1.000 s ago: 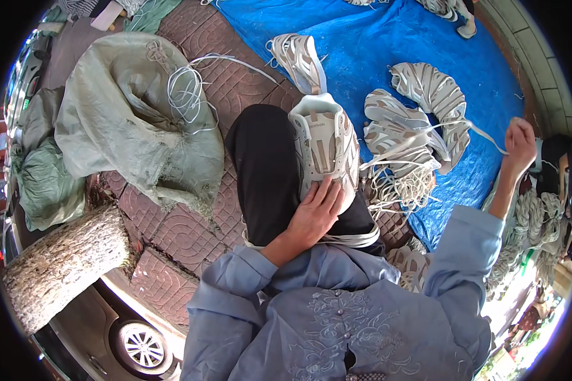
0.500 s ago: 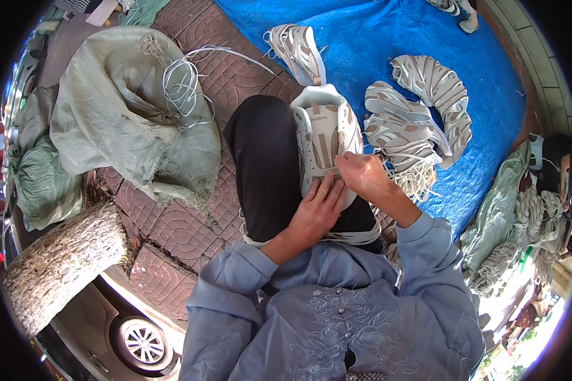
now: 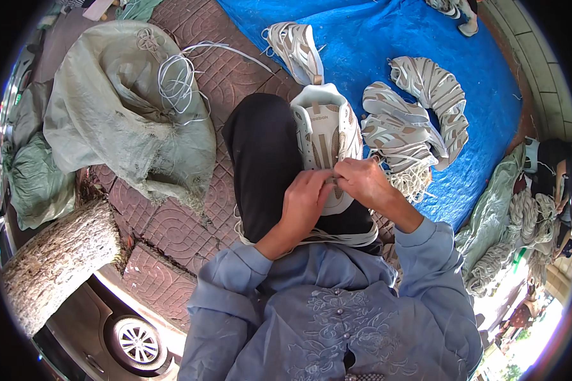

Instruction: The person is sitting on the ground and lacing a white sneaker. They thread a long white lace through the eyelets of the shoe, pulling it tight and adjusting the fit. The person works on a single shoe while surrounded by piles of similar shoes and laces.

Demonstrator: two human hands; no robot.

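A white and beige sneaker (image 3: pixel 324 136) rests on my dark-trousered lap, its heel collar away from me and its toe toward me. Over the lower end of its tongue, my left hand (image 3: pixel 304 202) and my right hand (image 3: pixel 368 183) meet with fingertips pinched together. Whatever sits between the fingers is too small to make out. Pale laces (image 3: pixel 346 237) lie in a loose bundle across my lap behind the hands. Just beyond the heel, another sneaker (image 3: pixel 295 51) lies on the blue tarp.
On the blue tarp (image 3: pixel 356 38), a curved row of sneakers (image 3: pixel 442 101) lies right of a smaller pile (image 3: pixel 397 127) with tangled laces (image 3: pixel 413 181). Left are a pale woven sack (image 3: pixel 102 95) with white cord (image 3: pixel 178 82) and a tree trunk (image 3: pixel 63 267). A car (image 3: pixel 130 340) stands lower left.
My left hand has lifted off the shoe's toe area and come up against the right hand's fingertips, its fingers now pinched. The right hand has shifted slightly toward me.
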